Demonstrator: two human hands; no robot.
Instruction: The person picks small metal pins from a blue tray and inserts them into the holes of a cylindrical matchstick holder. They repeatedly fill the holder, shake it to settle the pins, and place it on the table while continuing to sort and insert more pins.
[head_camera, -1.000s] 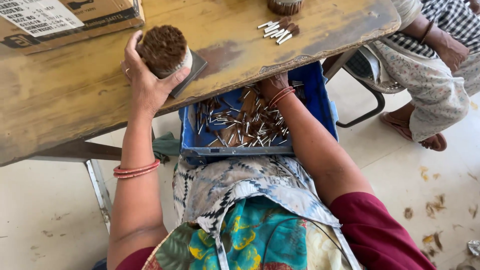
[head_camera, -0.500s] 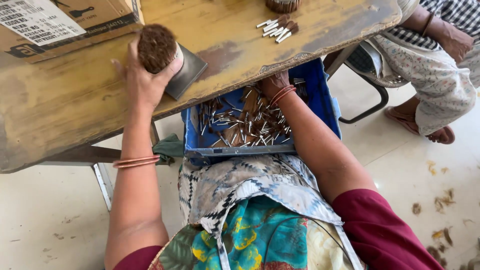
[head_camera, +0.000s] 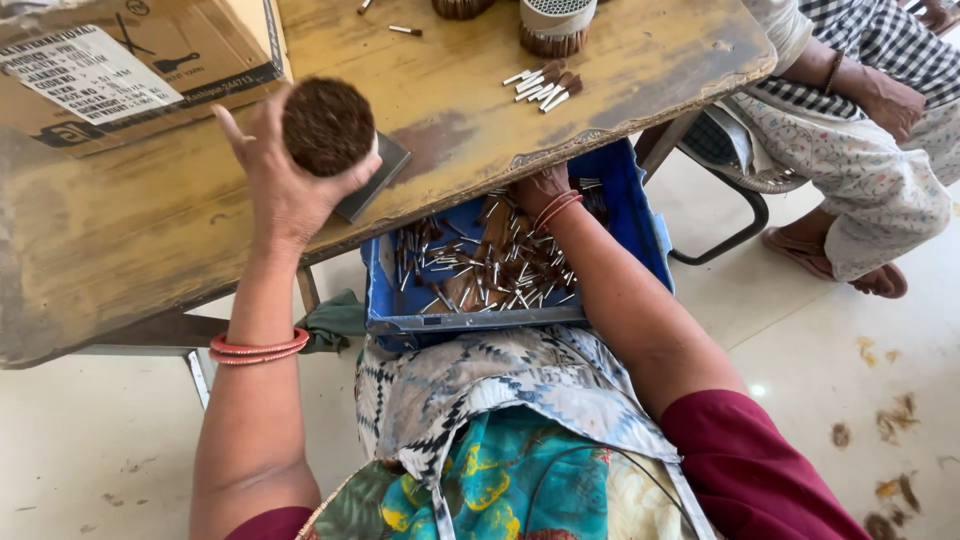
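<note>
The left hand (head_camera: 285, 185) is raised over the worn wooden bench (head_camera: 130, 250), its fingers curled around a round brown bundle (head_camera: 328, 126) of tightly packed thin sticks, seen end-on; the thumb and fingers wrap its sides, so the hand is closed on it. Just beside the bundle, at the near edge of the bench, lies a flat dark grey plate (head_camera: 375, 178), partly under the hand. The right hand (head_camera: 540, 188) reaches down into a blue plastic crate (head_camera: 640, 235) that sits on the person's lap under the bench edge; the hand is partly hidden by the bench, and whether it is open or grips anything cannot be told. The crate holds a loose heap of small thin sticks (head_camera: 480, 270) with pale and brown ends. Red bangles sit on both wrists. On the far left of the bench stands a cardboard box (head_camera: 130, 60). Farther right on the bench lie a few loose sticks (head_camera: 540, 85) in a small row, near another bundle (head_camera: 555, 25) standing at the far edge. At the far right a second person (head_camera: 860, 150) sits in patterned clothing.
</note>
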